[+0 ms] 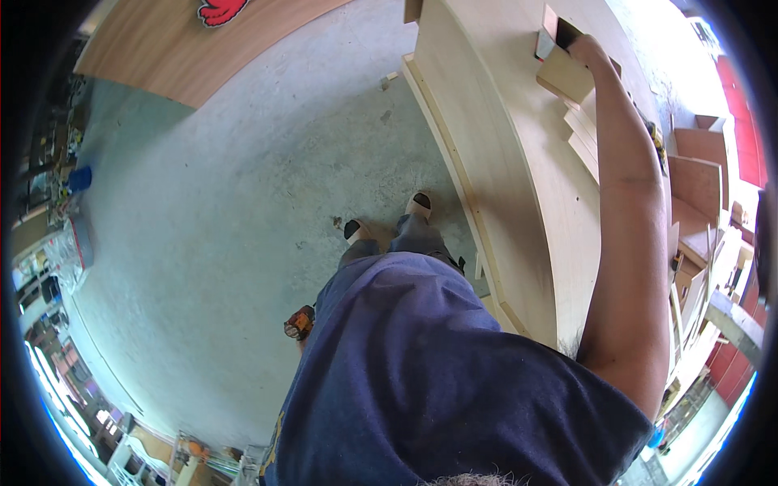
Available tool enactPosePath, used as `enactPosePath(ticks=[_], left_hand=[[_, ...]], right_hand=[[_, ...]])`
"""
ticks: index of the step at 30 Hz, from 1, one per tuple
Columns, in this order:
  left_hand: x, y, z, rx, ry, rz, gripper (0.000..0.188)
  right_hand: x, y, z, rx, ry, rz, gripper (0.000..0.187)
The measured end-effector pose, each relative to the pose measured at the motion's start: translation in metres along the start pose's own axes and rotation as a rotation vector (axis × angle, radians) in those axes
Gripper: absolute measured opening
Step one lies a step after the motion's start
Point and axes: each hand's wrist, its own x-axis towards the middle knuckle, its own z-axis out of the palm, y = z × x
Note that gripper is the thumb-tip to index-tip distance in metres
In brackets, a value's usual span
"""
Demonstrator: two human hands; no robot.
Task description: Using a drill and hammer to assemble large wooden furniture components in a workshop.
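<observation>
My right hand (pixel 589 52) reaches over the wooden piece to a small open cardboard box (pixel 563 77). Its fingers dip into the dark opening, so what they touch is hidden. The box's flaps stand up and outward. Low at my left side, a orange and black cordless drill (pixel 300 323) shows beside my shirt. My left hand (pixel 303 346) is around its lower part, mostly covered by my body.
A long, curved pale plywood piece (pixel 519 186) runs along my right. Thin wooden strips (pixel 582 138) lie on it near the box. A brown wood panel (pixel 162 49) with a red emblem is at far left. Boxy wooden parts (pixel 697 194) stand beyond the right side.
</observation>
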Motion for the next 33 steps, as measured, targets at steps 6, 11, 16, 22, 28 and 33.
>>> enactPosePath(ticks=[6,11,16,22,28,33], left_hand=[[0.026,0.008,0.007,-0.138,0.067,-0.047,0.024],[0.023,0.017,0.003,-0.239,0.181,-0.119,0.023],[0.012,0.096,0.016,-0.347,0.124,-0.120,0.020],[0.018,0.096,0.028,-0.320,0.111,-0.003,0.020],[0.019,0.088,0.042,-0.372,0.108,0.033,0.020],[0.053,0.077,0.063,-0.408,0.004,0.023,0.020]], right_hand=[[-0.013,0.018,0.005,-0.224,0.003,-0.147,0.030],[-0.009,-0.047,-0.018,-0.064,-0.021,-0.137,0.033],[-0.022,-0.019,0.001,0.279,0.276,0.102,0.034],[-0.038,-0.027,-0.022,0.421,0.287,0.221,0.038],[-0.067,-0.011,-0.020,1.010,0.425,0.330,0.032],[-0.089,0.072,0.018,2.741,0.596,0.113,0.019]])
